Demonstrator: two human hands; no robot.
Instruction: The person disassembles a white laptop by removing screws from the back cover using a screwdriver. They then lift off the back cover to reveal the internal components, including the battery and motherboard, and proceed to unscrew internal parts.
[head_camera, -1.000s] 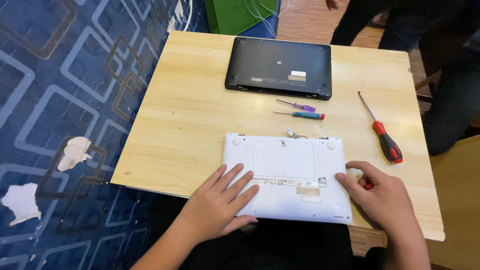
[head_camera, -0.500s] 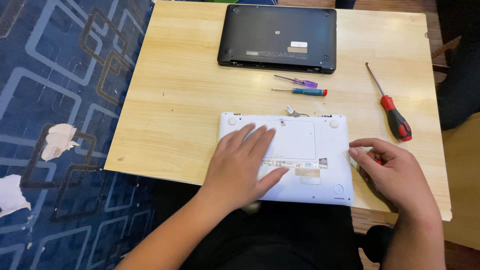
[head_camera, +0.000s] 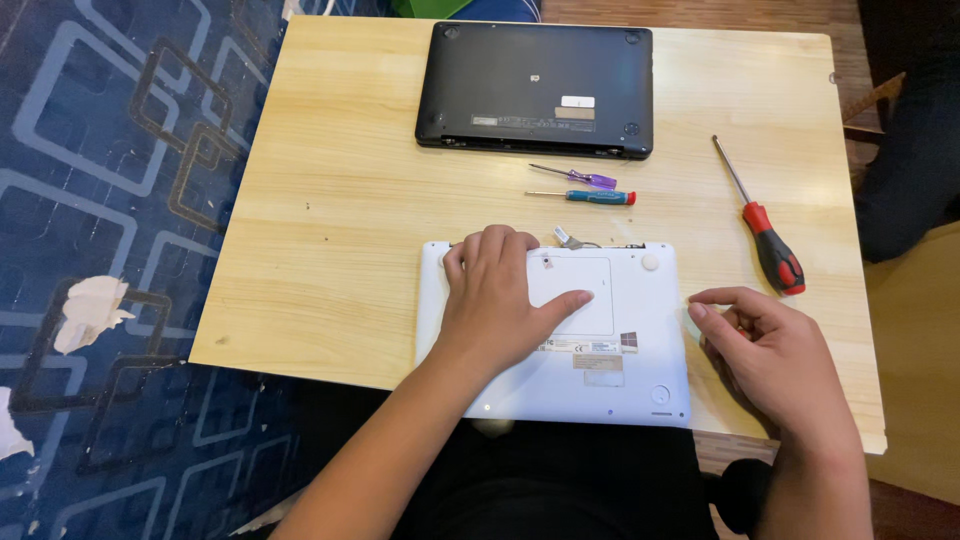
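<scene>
At the far edge of your wooden table (head_camera: 330, 200) lies a black laptop (head_camera: 535, 88), turned underside up. Just in front of it you have two small screwdrivers side by side, one purple-handled (head_camera: 580, 177), one blue-handled (head_camera: 590, 197). Off to your right rests a larger screwdriver with a red-and-black handle (head_camera: 768, 240). A blue patterned carpet (head_camera: 100, 200) covers the floor to your left.

You see a small white rectangular label (head_camera: 577, 102) on the black laptop's underside (head_camera: 535, 88); pale stickers (head_camera: 598, 354) sit on the white laptop's base (head_camera: 640, 330).
</scene>
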